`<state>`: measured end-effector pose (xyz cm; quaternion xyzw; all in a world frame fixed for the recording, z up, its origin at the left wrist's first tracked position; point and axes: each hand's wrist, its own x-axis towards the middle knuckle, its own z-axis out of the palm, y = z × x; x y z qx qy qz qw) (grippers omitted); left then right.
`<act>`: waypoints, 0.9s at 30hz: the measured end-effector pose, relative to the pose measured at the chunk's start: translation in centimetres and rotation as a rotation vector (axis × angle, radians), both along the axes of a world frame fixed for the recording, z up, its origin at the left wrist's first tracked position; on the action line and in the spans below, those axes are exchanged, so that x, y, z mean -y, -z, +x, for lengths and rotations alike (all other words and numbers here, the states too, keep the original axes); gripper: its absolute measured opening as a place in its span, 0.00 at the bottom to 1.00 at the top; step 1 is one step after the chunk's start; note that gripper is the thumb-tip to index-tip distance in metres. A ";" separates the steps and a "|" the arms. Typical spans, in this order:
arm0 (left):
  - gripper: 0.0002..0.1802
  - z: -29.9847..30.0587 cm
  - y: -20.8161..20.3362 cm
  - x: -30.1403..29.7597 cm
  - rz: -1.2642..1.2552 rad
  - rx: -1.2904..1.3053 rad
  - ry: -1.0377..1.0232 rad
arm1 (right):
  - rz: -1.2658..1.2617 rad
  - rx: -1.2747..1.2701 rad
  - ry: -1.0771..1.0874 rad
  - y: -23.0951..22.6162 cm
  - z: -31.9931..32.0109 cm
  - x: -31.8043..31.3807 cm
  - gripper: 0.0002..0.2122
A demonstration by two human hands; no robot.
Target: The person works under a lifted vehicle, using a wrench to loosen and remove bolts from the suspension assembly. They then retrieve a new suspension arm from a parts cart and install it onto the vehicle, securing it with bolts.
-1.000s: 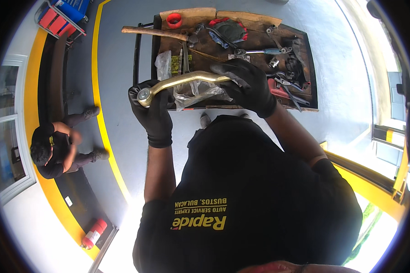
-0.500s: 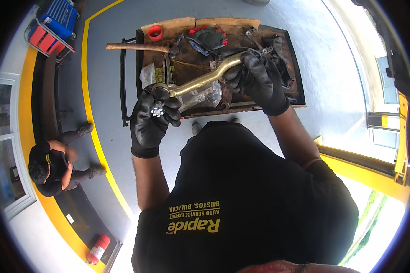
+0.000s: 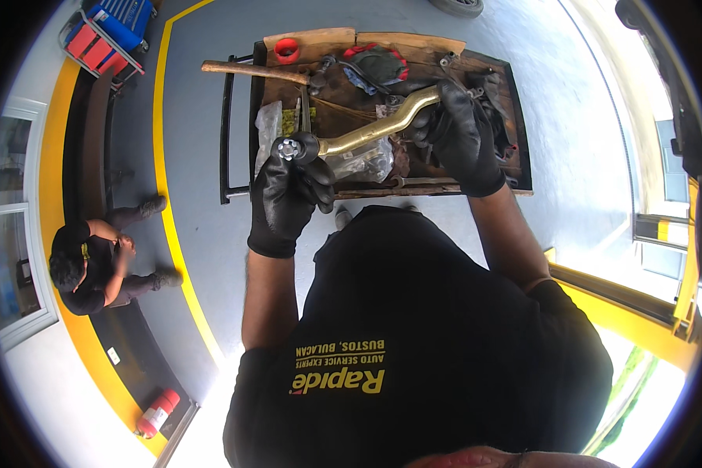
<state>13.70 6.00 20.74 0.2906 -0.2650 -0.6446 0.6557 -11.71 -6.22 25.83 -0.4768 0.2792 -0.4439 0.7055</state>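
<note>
Above the workbench I hold a gold, bent steering link (image 3: 378, 129) with a dark ball joint at its left end. My left hand (image 3: 282, 204), in a black glove, is closed round the ball joint, and the silver slotted nut (image 3: 288, 149) on its stud shows above the fingers. My right hand (image 3: 466, 144), gloved alike, grips the link's other end, which the fingers mostly hide. The link slopes up toward the right. Below it, clear plastic bags (image 3: 359, 162) lie on the brown, stained bench top (image 3: 343, 109).
A wooden-handled hammer (image 3: 257, 72) sticks out past the bench's left edge. Red tape (image 3: 286, 51), a bundle of gloves (image 3: 376, 65) and metal parts lie at the back. A seated person (image 3: 93, 261), a fire extinguisher (image 3: 158, 413) and a blue-and-red cart (image 3: 105, 39) are to the left.
The link has been turned in my hands: the ball joint's nut end, which pointed down beside my left fingers, now sits higher, above them. Both hands keep their hold. The whole view has shifted slightly.
</note>
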 end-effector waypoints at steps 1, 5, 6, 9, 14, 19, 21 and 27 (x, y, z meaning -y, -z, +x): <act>0.32 0.0 -0.1 0.1 -0.002 0.031 -0.010 | 0.018 0.018 -0.016 0.0 0.1 0.0 0.20; 0.32 0.1 -0.6 0.7 0.038 0.033 -0.021 | 0.100 0.064 -0.019 0.3 0.2 -0.1 0.18; 0.32 0.0 -0.7 0.9 0.046 0.020 -0.027 | 0.127 0.075 -0.022 0.3 0.1 -0.1 0.18; 0.31 -0.2 -1.1 1.9 0.083 0.037 -0.074 | 0.072 0.067 -0.025 0.2 0.0 -0.3 0.18; 0.29 0.2 -1.1 5.7 -0.013 0.060 -0.239 | -0.174 -0.177 -0.069 -1.0 0.1 -1.9 0.16; 0.23 1.3 -2.9 8.6 -0.007 0.106 -0.220 | -0.349 -0.412 -0.133 -3.0 0.8 -3.8 0.21; 0.23 1.6 -4.1 9.5 0.013 0.194 -0.165 | -0.404 -0.435 -0.231 -3.4 1.2 -4.2 0.23; 0.19 1.5 -5.6 10.6 -0.049 0.281 -0.229 | -0.237 -0.406 -0.298 -3.3 1.9 -4.4 0.30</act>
